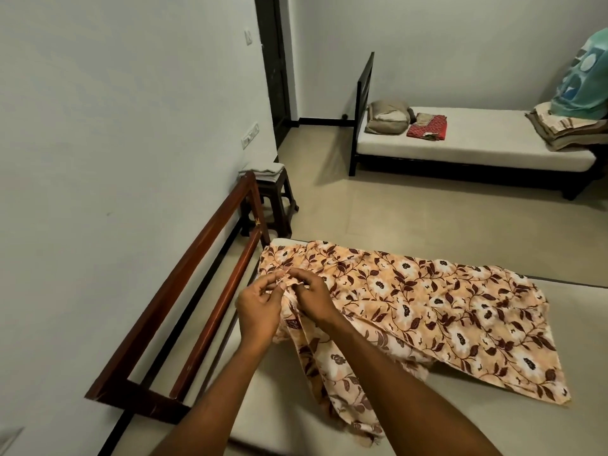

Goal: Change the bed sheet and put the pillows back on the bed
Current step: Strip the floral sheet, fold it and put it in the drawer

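Pale walls and a tiled floor surround a bed whose mattress lies bare, with the floral sheet heaped across its head end, only partly opened and trailing over the near edge. Both hands work at one bunched edge close to the wooden rail: the left hand and the right hand each pinch the hem with thumb and fingers, the other fingers loosely curled. Such a light pinch on thin cloth could slip if the sheet is flung out hard, dropping the edge. A wrongly picked corner would likely leave the sheet crooked or short on one side. Cloth swung wide might snag on the rail post. The trailing part may drag the rest floorward. A pillow waits on the far bed, well apart.
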Motion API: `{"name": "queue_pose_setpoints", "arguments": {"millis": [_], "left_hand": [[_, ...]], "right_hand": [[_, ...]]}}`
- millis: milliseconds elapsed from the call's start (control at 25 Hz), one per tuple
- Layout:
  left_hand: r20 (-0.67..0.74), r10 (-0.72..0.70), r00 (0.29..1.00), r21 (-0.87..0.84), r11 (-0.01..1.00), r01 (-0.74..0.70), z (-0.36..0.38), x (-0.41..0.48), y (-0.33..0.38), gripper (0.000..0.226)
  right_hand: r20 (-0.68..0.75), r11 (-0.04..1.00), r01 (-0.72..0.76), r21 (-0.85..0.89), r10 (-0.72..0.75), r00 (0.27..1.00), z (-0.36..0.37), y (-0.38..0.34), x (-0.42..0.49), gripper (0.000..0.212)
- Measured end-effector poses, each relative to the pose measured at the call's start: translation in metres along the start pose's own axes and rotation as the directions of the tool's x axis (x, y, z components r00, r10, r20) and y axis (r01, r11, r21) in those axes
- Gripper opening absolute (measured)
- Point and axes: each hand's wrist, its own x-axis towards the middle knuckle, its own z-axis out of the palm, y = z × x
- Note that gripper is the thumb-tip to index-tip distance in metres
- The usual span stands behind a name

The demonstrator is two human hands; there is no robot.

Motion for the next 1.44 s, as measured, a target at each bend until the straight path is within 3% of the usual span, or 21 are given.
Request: {"name": "queue_pose_setpoints", "arguments": {"millis": [240,440,920,1040,1200,1440], "left_hand": [[-0.094,-0.072,0.993,-0.077,0.995,0.064,-0.037,0.02,0.006,0.025],[-0.144,-0.081,0.986,-0.083,0.994,0.07,-0.062,0.03,0.003,0.026],[-0.125,-0.132,0.983,-0.191,0.976,0.107,-0.072,0.048,-0.003,0.027],[-0.077,-0.095,0.993,-0.226,0.971,0.075,-0.069,0.056,0.005,0.023],[-0.047,-0.043,0.998,-0.274,0.961,0.029,-0.062,0.072,0.02,0.021],[-0.044,0.156,0.987,-0.221,0.962,-0.162,-0.037,0.077,0.037,0.019]], "right_hand": [[0.012,0.995,0.092,0.042,-0.092,0.996,0.05,-0.022,0.02,0.036],[0.111,0.996,0.04,0.084,-0.049,0.993,0.064,-0.03,0.04,0.027],[0.218,0.97,0.226,-0.09,-0.202,0.955,0.052,-0.054,0.043,0.02],[0.181,0.949,0.255,-0.187,-0.221,0.958,0.047,-0.065,0.051,0.038],[0.11,0.903,0.314,-0.294,-0.295,0.949,0.036,-0.089,0.064,0.036],[-0.012,0.908,0.311,-0.28,-0.327,0.945,0.016,-0.13,0.073,0.037]]}}
